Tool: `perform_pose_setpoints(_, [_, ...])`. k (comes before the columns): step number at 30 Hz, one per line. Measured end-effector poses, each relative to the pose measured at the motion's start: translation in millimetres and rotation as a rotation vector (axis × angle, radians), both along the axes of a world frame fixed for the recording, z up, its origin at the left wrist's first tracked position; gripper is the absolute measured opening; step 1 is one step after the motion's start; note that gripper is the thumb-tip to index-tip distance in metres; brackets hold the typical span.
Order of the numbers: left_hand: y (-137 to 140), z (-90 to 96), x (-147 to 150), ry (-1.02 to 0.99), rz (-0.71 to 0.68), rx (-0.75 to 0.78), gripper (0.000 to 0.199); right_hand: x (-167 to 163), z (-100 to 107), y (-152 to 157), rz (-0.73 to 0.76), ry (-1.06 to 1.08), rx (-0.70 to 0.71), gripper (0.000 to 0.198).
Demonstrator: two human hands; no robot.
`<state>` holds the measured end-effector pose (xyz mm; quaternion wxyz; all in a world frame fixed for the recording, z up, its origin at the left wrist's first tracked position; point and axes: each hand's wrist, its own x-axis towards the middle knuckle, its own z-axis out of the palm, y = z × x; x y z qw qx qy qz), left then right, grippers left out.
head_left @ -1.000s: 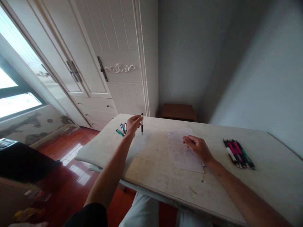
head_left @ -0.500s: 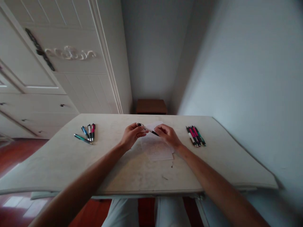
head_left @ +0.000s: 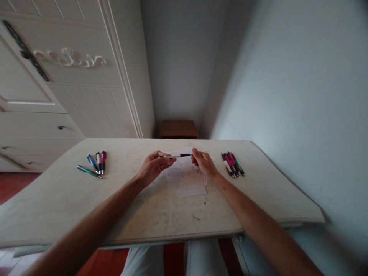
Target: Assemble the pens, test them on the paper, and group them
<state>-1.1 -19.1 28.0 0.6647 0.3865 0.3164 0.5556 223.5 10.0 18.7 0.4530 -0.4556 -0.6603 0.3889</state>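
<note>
A white pen with a black grip (head_left: 184,155) is held level between my two hands, above the paper. My left hand (head_left: 153,165) is closed on its white end, with thumb and fingers pinching the barrel. The fingers of my right hand (head_left: 203,161) are closed round the dark tip end, partly hiding it. Beneath lie sheets of paper (head_left: 186,182) with faint lines or writing, overlapping one another.
On the left of the white table (head_left: 94,214) lie several pens (head_left: 98,163), blue, white, pink and teal. A row of several pens (head_left: 232,165) lies at the right. A white cabinet (head_left: 94,103) and a wall (head_left: 287,96) flank the table; a brown box-like piece (head_left: 178,128) stands behind.
The pen has turned from slanting down rightward to nearly level. My right hand has shifted its hold to the pen's dark end. The view has swung slightly to the right.
</note>
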Motion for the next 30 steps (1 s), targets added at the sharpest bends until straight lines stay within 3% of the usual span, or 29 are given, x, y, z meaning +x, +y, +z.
perform_pose_setpoints(4, [-1.9, -0.5, 1.3, 0.035, -0.03, 0.015, 0.031, -1.3, 3.1, -1.5, 0.017, 0.119, -0.079, 0.059])
perform_pose_setpoints(7, [-1.9, -2.3, 2.2, 0.234, 0.025, 0.088, 0.031, 1.4, 5.0, 0.0, 0.031, 0.192, -0.135, 0.054])
perform_pose_setpoints(12, [-1.9, -9.7, 1.6, 0.814, 0.278, 0.428, 0.033, 1.8, 2.8, 2.3, 0.026, 0.24, -0.146, 0.051])
perform_pose_setpoints(16, [-1.3, -16.2, -0.8, 1.018, 0.297, 0.701, 0.036, -1.9, 0.6, -0.2, 0.055, 0.23, -0.161, 0.051])
perform_pose_setpoints(24, [1.8, -14.5, -8.1, 1.08, 0.431, 0.968, 0.021, -1.7, -2.1, -0.1, -0.005, 0.275, -0.19, 0.047])
perform_pose_setpoints(30, [0.8, -9.7, -11.2, 1.097, 0.399, 1.079, 0.018, -4.0, 0.8, -2.3, -0.033, 0.369, -0.27, 0.045])
